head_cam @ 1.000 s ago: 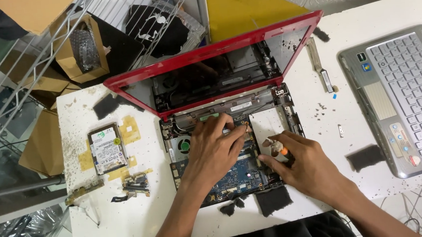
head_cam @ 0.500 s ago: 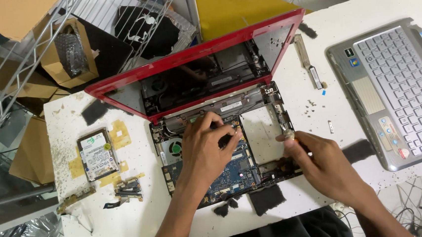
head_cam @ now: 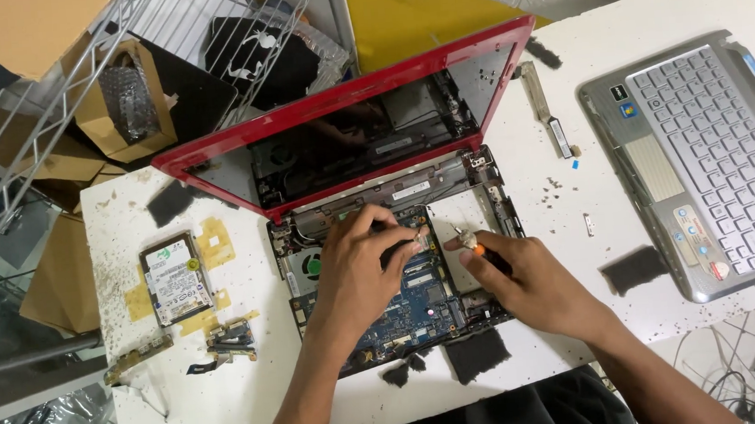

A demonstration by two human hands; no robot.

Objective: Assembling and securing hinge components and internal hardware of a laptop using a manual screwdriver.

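Note:
A red laptop (head_cam: 345, 126) lies opened up on the white table (head_cam: 231, 399), its base stripped so the blue circuit board (head_cam: 411, 311) shows. My left hand (head_cam: 359, 271) rests on the board, fingertips pressing near its upper edge. My right hand (head_cam: 524, 277) grips a small screwdriver (head_cam: 468, 243) with an orange collar, its tip pointing up-left toward the empty white bay of the base.
A silver keyboard panel (head_cam: 701, 154) lies at the right. A hard drive (head_cam: 172, 278) and small metal brackets (head_cam: 227, 338) sit at the left. Black foam pads (head_cam: 634, 269) are scattered about. A narrow metal strip (head_cam: 543, 112) lies behind. A wire rack (head_cam: 60, 101) and cardboard boxes stand at the back left.
My right hand has moved from the base's right edge back toward the middle with the screwdriver. My left hand stays on the board. The view has shifted a little.

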